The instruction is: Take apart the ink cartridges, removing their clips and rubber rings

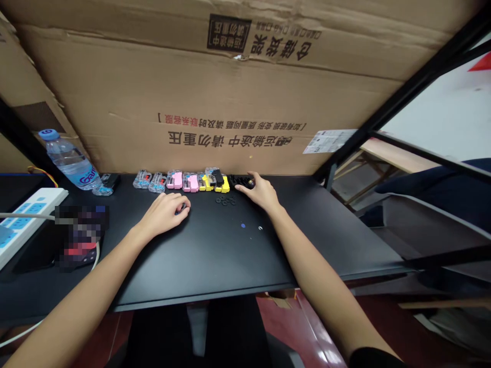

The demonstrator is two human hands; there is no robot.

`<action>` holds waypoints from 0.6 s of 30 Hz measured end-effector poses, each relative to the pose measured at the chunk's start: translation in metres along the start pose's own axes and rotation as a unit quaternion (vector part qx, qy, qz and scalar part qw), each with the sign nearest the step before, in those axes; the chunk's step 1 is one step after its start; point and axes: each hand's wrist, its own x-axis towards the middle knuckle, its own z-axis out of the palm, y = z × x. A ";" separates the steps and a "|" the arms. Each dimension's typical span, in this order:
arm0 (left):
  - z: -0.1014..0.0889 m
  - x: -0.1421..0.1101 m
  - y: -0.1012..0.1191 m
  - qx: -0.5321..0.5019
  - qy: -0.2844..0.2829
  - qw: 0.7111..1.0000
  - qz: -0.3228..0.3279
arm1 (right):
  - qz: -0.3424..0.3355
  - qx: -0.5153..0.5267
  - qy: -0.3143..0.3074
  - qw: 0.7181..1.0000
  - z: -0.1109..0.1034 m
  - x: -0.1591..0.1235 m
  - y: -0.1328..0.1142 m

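My left hand [165,212] rests low over the black tabletop with its fingers curled. A small dark piece [181,208] shows between the thumb and forefinger; its kind is unclear. Over at a pile of small black parts [238,181], my right hand [261,192] has thumb and forefinger apart, with the fingertips by the pile. Several small black rings [225,200] lie just in front of it. Behind the hands runs a row of small plastic cases: clear ones [142,179], pink ones [175,180] and yellow ones [206,182], one with a black piece [217,177] on top.
A cardboard sheet [238,92] stands along the table's back. To the left are a water bottle [71,161], a white power strip [32,214] and cables. A blue dot [243,225] and a small white bit [260,228] lie on the tabletop [215,255]. Black shelf posts [330,153] rise at right.
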 end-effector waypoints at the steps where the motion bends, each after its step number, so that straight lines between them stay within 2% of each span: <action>1: 0.000 0.000 0.000 0.000 0.001 1.000 -0.001 | -0.006 0.013 0.025 1.000 0.002 0.001 -0.001; 4: 0.001 0.000 -0.001 -0.004 0.005 1.000 0.004 | -0.053 0.036 0.107 0.992 0.006 -0.001 -0.012; 6: 0.002 0.000 -0.001 -0.007 0.005 1.000 0.010 | -0.108 0.039 0.130 0.985 0.008 -0.009 -0.026; 9: 0.003 0.000 -0.003 -0.016 0.005 1.000 0.005 | -0.208 0.025 0.084 0.974 0.015 -0.025 -0.051; 11: 0.003 0.000 -0.006 -0.022 0.007 1.000 -0.005 | -0.243 -0.023 0.044 0.969 0.021 -0.036 -0.066; 14: 0.002 0.000 -0.013 -0.012 0.013 1.000 -0.020 | -0.256 -0.114 -0.016 0.960 0.027 -0.045 -0.082; 18: -0.002 -0.001 -0.018 0.029 0.012 0.998 -0.062 | -0.243 -0.204 -0.053 0.947 0.028 -0.047 -0.089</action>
